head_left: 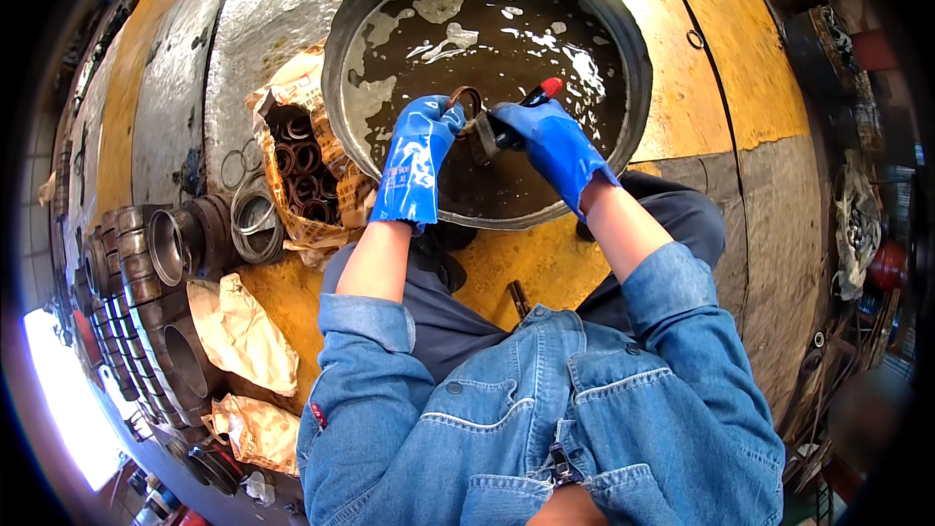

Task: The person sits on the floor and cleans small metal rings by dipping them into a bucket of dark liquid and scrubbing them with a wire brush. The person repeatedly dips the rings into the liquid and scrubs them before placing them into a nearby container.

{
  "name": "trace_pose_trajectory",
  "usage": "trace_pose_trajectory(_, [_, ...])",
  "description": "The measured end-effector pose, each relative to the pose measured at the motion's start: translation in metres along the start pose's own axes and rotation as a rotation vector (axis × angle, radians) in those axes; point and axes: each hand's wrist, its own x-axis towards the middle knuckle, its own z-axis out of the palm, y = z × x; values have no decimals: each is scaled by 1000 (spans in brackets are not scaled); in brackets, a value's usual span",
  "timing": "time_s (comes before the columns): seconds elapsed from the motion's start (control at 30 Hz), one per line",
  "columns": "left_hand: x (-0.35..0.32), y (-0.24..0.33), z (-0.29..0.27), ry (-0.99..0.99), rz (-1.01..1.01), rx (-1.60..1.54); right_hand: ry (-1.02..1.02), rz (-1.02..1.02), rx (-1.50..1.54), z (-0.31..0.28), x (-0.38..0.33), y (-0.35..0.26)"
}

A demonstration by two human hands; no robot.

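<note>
Both my hands wear blue rubber gloves and work over a large round dark tub (639, 88) of murky brown liquid with patches of foam. A brownish metal ring (469, 92) stands up between the closed fingers and thumb of my left hand (419, 156). My right hand (557, 141) is wrapped round a brush (538, 93) with a black handle and a red end. The brush's head reaches down and left, next to the ring; whether it touches the ring I cannot tell. The gloves hide part of both things.
A torn paper sack (292, 88) full of rusty rings leans by the tub's left side. Wire loops (256, 219), stacked metal sleeves (136, 263) and crumpled paper bags (243, 331) lie left of me. A small ring (694, 39) is on the floor at right.
</note>
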Motion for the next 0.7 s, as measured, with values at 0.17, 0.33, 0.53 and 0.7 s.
trace_pose_trajectory(0.17, [-5,2,-10,77,-33,-212,18,97,73,-13,-15,-17])
trace_pose_trajectory(0.33, [-24,25,-16,-84,-99,-643,-71,361,-114,-11,-10,-46])
trace_pose_trajectory(0.53, [-7,14,-13,-234,-168,-728,-181,287,271,-11,14,12])
trace_pose_trajectory(0.7, [-6,13,-5,-265,-107,-698,-199,300,396,-16,24,32])
